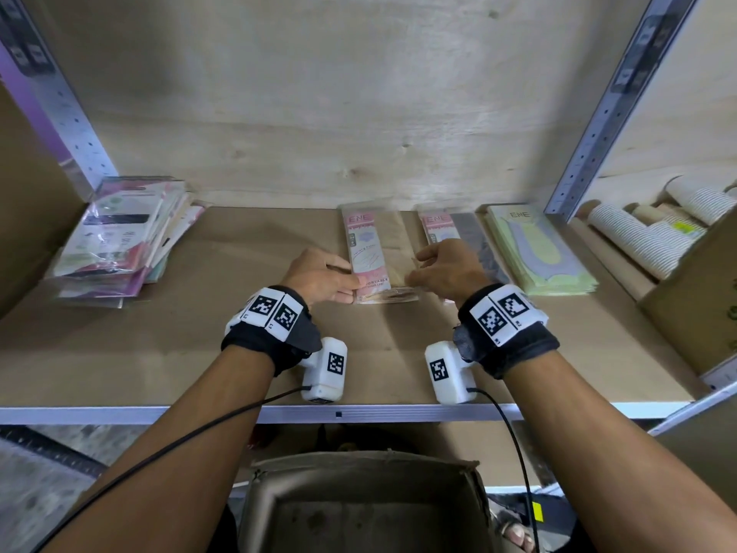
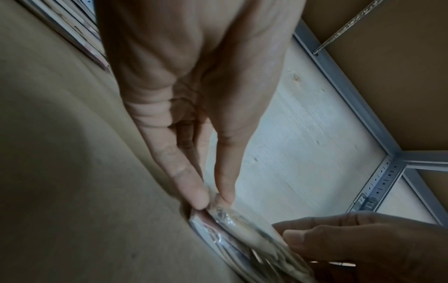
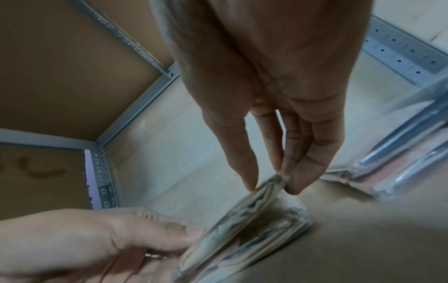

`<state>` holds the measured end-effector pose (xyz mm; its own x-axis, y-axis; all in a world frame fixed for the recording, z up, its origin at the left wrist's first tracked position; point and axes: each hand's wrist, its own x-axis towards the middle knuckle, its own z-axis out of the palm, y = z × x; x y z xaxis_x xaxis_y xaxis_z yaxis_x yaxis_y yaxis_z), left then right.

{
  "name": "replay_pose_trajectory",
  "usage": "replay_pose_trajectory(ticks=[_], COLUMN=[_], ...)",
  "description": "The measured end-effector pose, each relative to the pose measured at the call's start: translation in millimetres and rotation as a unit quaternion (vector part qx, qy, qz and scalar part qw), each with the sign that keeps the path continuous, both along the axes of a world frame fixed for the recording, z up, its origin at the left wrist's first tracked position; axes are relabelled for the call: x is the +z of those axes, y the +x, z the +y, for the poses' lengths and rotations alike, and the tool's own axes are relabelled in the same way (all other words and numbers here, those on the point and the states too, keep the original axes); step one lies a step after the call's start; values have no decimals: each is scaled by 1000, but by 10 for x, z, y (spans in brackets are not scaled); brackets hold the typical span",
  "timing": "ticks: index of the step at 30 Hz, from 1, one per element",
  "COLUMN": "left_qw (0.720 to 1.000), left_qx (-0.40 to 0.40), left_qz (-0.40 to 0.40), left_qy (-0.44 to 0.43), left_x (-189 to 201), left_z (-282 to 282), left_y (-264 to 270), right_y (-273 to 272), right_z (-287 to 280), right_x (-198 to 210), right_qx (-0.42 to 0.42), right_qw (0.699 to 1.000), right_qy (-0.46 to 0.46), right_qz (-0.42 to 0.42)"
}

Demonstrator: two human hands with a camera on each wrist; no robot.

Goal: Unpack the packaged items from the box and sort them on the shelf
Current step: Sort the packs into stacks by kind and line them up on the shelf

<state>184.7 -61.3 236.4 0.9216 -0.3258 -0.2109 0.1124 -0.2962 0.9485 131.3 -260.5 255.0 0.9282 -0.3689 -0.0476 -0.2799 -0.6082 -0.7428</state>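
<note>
Shelf board [image 1: 199,353]: matt brown hardboard, smooth; back panel [image 1: 319,93]: pale bare plywood with visible grain and knots; uprights [image 1: 598,125] and front rail [image 1: 159,413]: painted grey metal, perforated, dull sheen. Packaged items [image 1: 369,253]: clear glossy plastic film, crinkled at the edges, over printed paper inserts; same glossy film on the left pile [image 1: 115,237]. Box [image 1: 359,508]: matt cardboard, rough torn rim; paper cups [image 1: 638,241]: ribbed matt paper; wristbands [image 1: 259,341]: black cloth.
</note>
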Motion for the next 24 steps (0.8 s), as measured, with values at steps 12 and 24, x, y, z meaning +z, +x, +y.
replay_pose_trajectory(ticks=[12, 24], left_qw=[999, 996], left_qx=[1, 24], left_qz=[-7, -22], left_qy=[36, 87], left_x=[-43, 2], left_z=[-29, -6], left_y=[54, 153], right_y=[-9, 4], right_z=[21, 3], right_x=[1, 32], right_qx=[28, 38], right_qw=[998, 998], right_qy=[-57, -51], right_qz=[19, 27])
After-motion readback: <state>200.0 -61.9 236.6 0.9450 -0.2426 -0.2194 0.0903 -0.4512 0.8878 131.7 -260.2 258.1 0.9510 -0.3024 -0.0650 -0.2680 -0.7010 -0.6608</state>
